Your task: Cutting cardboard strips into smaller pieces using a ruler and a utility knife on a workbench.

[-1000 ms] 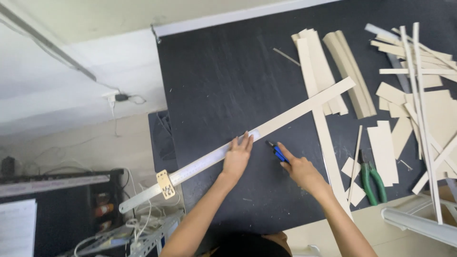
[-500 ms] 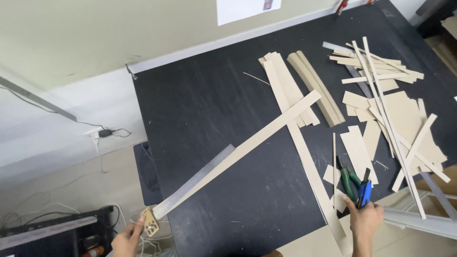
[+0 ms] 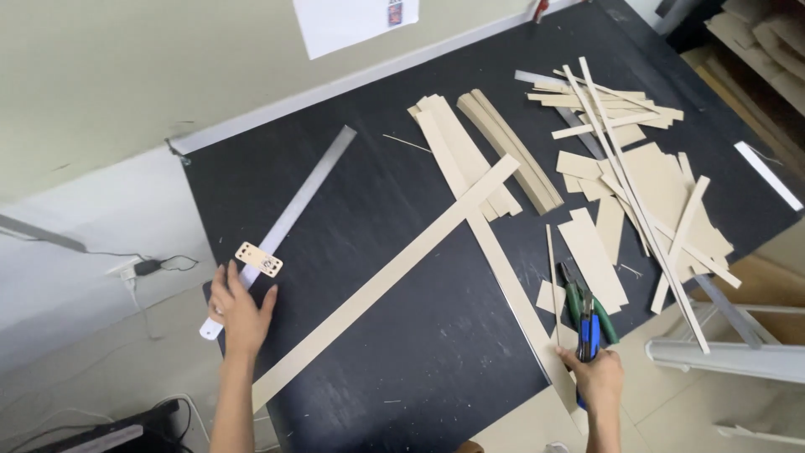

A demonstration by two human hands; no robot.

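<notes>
Hands sit far apart: left hand (image 3: 239, 312) at lower left, fingers spread flat on the near end of the metal ruler (image 3: 289, 214), which runs diagonally toward the upper middle. Right hand (image 3: 598, 377) at lower right grips a blue cutter (image 3: 591, 331), probably touching the green pliers (image 3: 574, 302) on the black surface (image 3: 377, 201).
</notes>
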